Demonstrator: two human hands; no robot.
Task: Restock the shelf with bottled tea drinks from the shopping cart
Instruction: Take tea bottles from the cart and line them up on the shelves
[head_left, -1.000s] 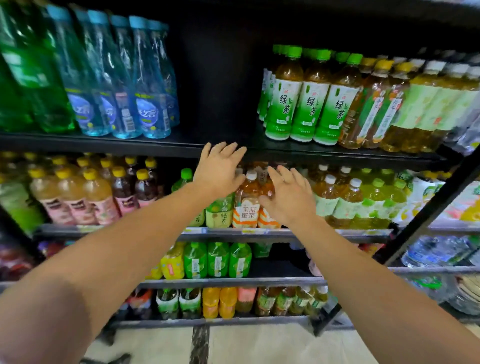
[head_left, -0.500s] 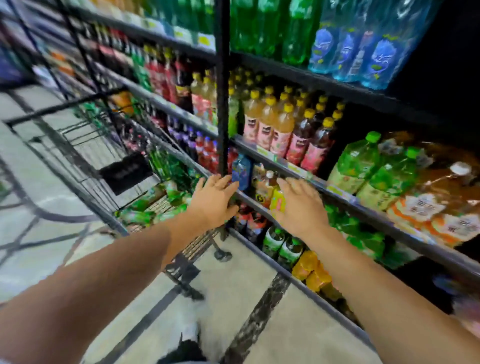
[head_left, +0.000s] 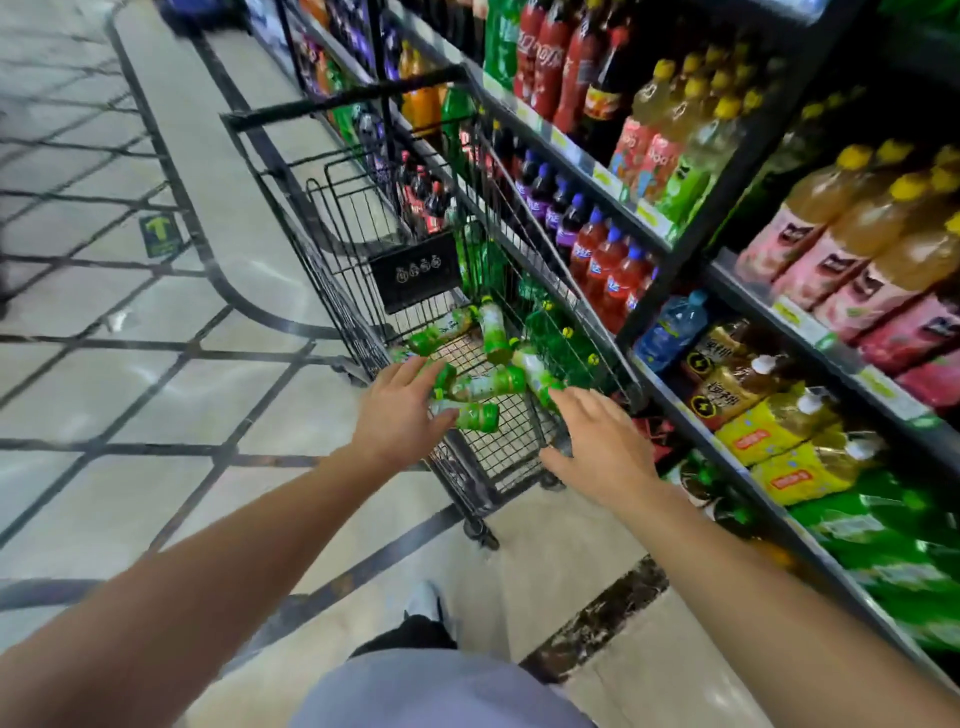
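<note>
A black wire shopping cart (head_left: 322, 244) stands in the aisle beside the shelves. Several green-labelled tea bottles (head_left: 483, 384) lie on their sides in its basket. My left hand (head_left: 400, 410) hovers over the near end of the basket with fingers spread and relaxed, just above a green-capped bottle (head_left: 470, 415). My right hand (head_left: 597, 447) hangs open over the cart's near right corner, holding nothing. Neither hand grips a bottle.
Black shelves (head_left: 753, 452) along the right hold rows of bottled drinks: pink-labelled tea (head_left: 852, 244), red and purple sodas (head_left: 597, 249), yellow-labelled bottles (head_left: 779, 436). Tiled floor (head_left: 130, 364) opens to the left. My foot (head_left: 426, 603) stands just behind the cart.
I have turned from the shelf to the cart. Both hands left the shelf bottles and moved down over the cart's basket, still holding nothing.
</note>
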